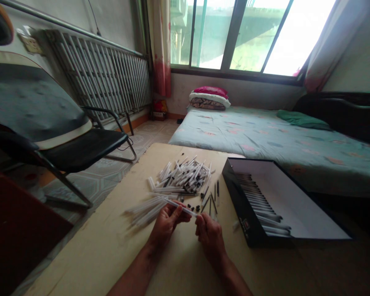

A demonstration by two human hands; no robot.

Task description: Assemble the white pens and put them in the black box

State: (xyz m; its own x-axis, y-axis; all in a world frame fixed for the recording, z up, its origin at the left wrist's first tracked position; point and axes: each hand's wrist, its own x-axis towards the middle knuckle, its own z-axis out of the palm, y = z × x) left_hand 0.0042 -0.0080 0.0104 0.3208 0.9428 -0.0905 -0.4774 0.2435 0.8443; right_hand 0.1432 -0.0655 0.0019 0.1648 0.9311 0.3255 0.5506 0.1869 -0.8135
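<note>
A slim white pen barrel point(185, 209) lies slantwise between my two hands, above the table. My left hand point(167, 220) is closed around its middle, the thumb on top. At its right end, the fingers of my right hand point(210, 232) are pinched together; whether they also hold a small part is hidden. Just beyond my hands lie several small black pen caps or plugs point(197, 208) and thin dark refills point(212, 203). A row of long white tubes point(146, 209) lies left of my left hand. Behind them is a heap of white pen parts point(189, 176) mixed with black pieces.
A black open box point(240, 201) with a white inside stands at the right, with a row of pens point(260, 205) along its left side. The pale table point(111, 246) borders a bed point(234, 127). A folding chair point(86, 150) stands at the left.
</note>
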